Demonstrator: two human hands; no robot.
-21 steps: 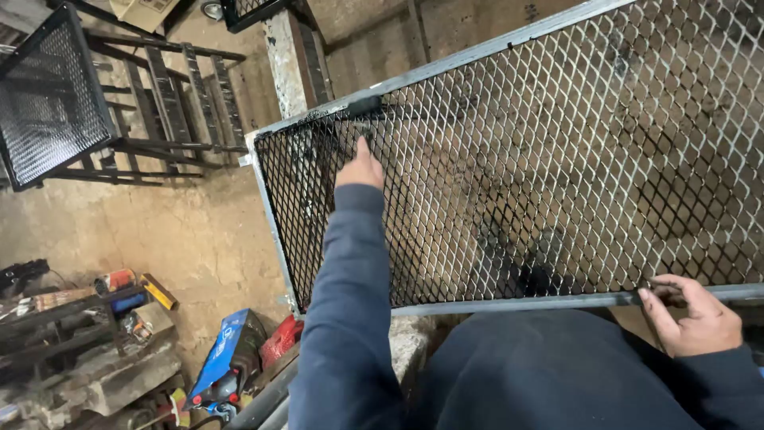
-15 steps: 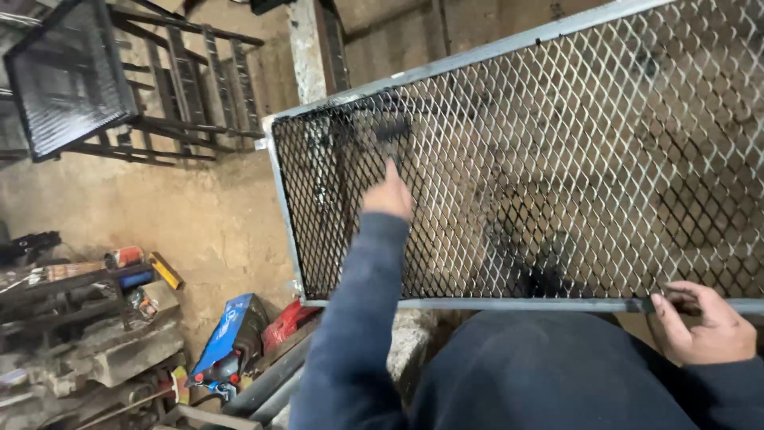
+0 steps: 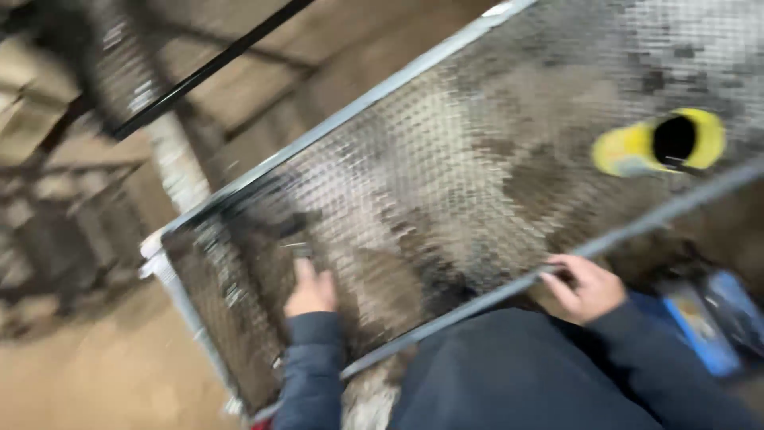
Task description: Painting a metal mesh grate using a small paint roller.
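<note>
- Since half a second ago our view has swung hard to the right and gone blurry: the mesh panel [image 3: 477, 183] that lay nearly level across the picture now runs steeply, its far edge climbing to the upper right, and a yellow object [image 3: 637, 147] with a dark round opening has come into sight behind the mesh at the right.
- Our left hand [image 3: 312, 291] has come lower on the panel; its fingers [image 3: 305, 269] rest against the mesh near the left end, just below a small dark piece [image 3: 298, 225] on the mesh. We cannot tell through the blur whether those fingers hook through the openings or only press flat.
- Our right hand [image 3: 585, 287] keeps its place on the near rail [image 3: 637, 227] of the frame, fingers [image 3: 561, 275] curled closed around the grey bar.
- Both dark blue sleeves reach forward from our dark-clothed body, which fills the lower middle.
- The panel is a grey metal frame filled with expanded mesh, held tilted in front of us, its left corner low beside a pale post [image 3: 177, 163].
- Blue items [image 3: 700, 322] lie below the right hand.
- Bare earthen floor [image 3: 87, 382] shows at lower left, and a blurred dark metal rack [image 3: 64, 231] stands at the left.
</note>
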